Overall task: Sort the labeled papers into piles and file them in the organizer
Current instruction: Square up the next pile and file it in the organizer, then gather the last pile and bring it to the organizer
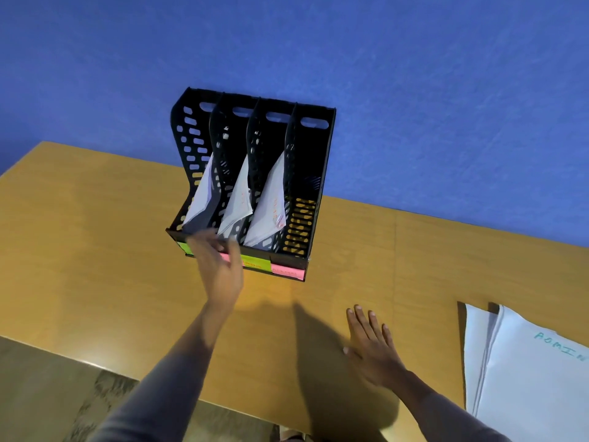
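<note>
A black organizer (318, 173) with four slots stands at the back of the wooden table (95, 234), against the blue wall. Its three left slots each hold white papers (266, 205); the rightmost slot holds none. Coloured sticky labels (287, 271) run along its front edge. My left hand (216, 266) is blurred in front of the left slots, fingers loosely spread, holding nothing. My right hand (371, 346) lies flat, fingers straight, over the table. A pile of white papers (522, 384) with "ADMIN" written in green lies at the right.
The table's near edge runs across the bottom left, with patterned floor (79, 403) below it. The blue wall (446, 90) rises behind the organizer. My hands cast dark shadows on the table.
</note>
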The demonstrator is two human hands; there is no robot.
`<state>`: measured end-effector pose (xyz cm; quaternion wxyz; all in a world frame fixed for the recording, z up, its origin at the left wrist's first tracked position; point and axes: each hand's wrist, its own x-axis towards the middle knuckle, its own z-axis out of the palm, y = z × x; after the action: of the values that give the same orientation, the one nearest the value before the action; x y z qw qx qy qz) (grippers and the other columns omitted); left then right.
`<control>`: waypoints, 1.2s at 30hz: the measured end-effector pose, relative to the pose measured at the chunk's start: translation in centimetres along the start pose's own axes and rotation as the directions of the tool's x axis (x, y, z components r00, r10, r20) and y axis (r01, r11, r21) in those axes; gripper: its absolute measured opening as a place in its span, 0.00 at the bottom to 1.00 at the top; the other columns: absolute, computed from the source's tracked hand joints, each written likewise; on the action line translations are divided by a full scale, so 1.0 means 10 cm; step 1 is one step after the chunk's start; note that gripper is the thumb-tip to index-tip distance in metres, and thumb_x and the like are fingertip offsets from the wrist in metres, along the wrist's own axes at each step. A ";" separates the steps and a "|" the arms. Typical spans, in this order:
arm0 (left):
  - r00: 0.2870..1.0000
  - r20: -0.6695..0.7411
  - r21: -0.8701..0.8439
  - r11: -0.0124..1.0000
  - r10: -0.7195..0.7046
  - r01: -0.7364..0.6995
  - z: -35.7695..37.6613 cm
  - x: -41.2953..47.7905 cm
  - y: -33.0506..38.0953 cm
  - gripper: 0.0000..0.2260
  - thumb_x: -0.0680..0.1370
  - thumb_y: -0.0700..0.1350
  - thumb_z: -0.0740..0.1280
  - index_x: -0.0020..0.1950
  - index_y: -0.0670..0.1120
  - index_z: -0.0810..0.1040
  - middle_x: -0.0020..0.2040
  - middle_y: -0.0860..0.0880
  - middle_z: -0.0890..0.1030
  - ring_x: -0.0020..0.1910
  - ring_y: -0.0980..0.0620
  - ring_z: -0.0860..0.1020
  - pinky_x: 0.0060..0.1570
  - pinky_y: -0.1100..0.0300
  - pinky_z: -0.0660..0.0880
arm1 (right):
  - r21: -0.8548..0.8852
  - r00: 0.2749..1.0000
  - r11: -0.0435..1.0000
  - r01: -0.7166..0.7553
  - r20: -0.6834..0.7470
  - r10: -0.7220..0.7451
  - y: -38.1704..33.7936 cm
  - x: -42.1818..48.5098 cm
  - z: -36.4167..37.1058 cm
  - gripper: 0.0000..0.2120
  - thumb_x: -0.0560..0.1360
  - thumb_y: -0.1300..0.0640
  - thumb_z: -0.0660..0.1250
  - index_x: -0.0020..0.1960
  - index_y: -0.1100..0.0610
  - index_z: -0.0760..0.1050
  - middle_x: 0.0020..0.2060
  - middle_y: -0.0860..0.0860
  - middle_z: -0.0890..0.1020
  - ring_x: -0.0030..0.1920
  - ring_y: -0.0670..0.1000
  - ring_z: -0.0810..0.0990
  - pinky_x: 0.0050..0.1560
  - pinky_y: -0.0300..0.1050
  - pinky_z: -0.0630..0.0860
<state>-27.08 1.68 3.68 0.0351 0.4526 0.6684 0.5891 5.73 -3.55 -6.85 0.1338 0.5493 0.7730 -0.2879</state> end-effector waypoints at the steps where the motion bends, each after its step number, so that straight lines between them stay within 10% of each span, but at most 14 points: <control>1: 0.996 0.081 0.021 0.999 0.034 -0.036 0.05 -0.21 0.05 0.08 0.78 0.44 0.64 0.54 0.45 0.66 0.50 0.50 0.68 0.43 0.54 0.71 0.44 0.64 0.70 | 0.008 1.000 1.000 0.000 0.001 0.000 0.01 0.00 -0.01 0.40 0.81 0.43 0.55 0.75 0.53 0.28 0.75 0.45 0.31 0.76 0.54 0.31 0.76 0.57 0.39; 4: 0.920 0.390 0.114 0.990 0.029 -0.080 0.19 -0.78 0.13 0.12 0.78 0.48 0.62 0.58 0.43 0.72 0.53 0.41 0.74 0.50 0.52 0.70 0.55 0.68 0.66 | 0.019 1.000 1.000 0.002 -0.022 -0.001 0.04 -0.01 -0.03 0.41 0.79 0.42 0.57 0.76 0.50 0.30 0.74 0.44 0.31 0.77 0.53 0.32 0.76 0.55 0.39; 8: 0.631 0.776 0.193 0.962 -0.028 -0.194 0.35 -1.31 0.15 0.19 0.80 0.52 0.59 0.71 0.51 0.68 0.71 0.51 0.67 0.71 0.53 0.63 0.66 0.59 0.60 | 0.034 0.990 0.998 -0.051 -0.132 0.055 0.16 -0.13 -0.06 0.43 0.78 0.42 0.60 0.76 0.48 0.29 0.77 0.43 0.35 0.75 0.49 0.31 0.76 0.53 0.38; 16: 0.213 0.951 0.290 0.883 -0.224 -0.368 0.58 -1.66 0.03 0.29 0.81 0.54 0.57 0.79 0.54 0.48 0.80 0.56 0.45 0.78 0.52 0.41 0.76 0.51 0.41 | -0.008 0.932 0.950 -0.313 -0.193 0.306 0.64 -0.48 -0.19 0.40 0.79 0.36 0.54 0.78 0.48 0.34 0.78 0.49 0.37 0.78 0.58 0.35 0.76 0.59 0.40; 26: 0.091 0.945 0.316 0.802 -0.315 -0.507 0.78 -1.55 0.13 0.36 0.78 0.57 0.62 0.79 0.56 0.43 0.79 0.56 0.39 0.78 0.51 0.40 0.76 0.49 0.46 | 0.280 0.682 0.679 -0.678 -0.102 0.724 1.26 -0.90 -0.20 0.35 0.75 0.32 0.55 0.76 0.34 0.40 0.78 0.48 0.36 0.77 0.62 0.36 0.67 0.76 0.50; 36: 0.127 0.926 0.373 0.801 -0.357 -0.469 0.89 -1.63 0.20 0.34 0.79 0.57 0.61 0.79 0.54 0.46 0.79 0.55 0.40 0.78 0.52 0.42 0.75 0.51 0.49 | 0.343 0.784 0.749 -0.567 -0.053 0.618 1.26 -1.03 -0.03 0.28 0.83 0.52 0.47 0.76 0.35 0.36 0.78 0.52 0.35 0.77 0.65 0.37 0.67 0.79 0.50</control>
<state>-11.24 -2.26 -5.34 0.2989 0.7357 0.5988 -0.1042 21.16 -8.38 -4.99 0.0673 0.8020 0.5113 -0.3015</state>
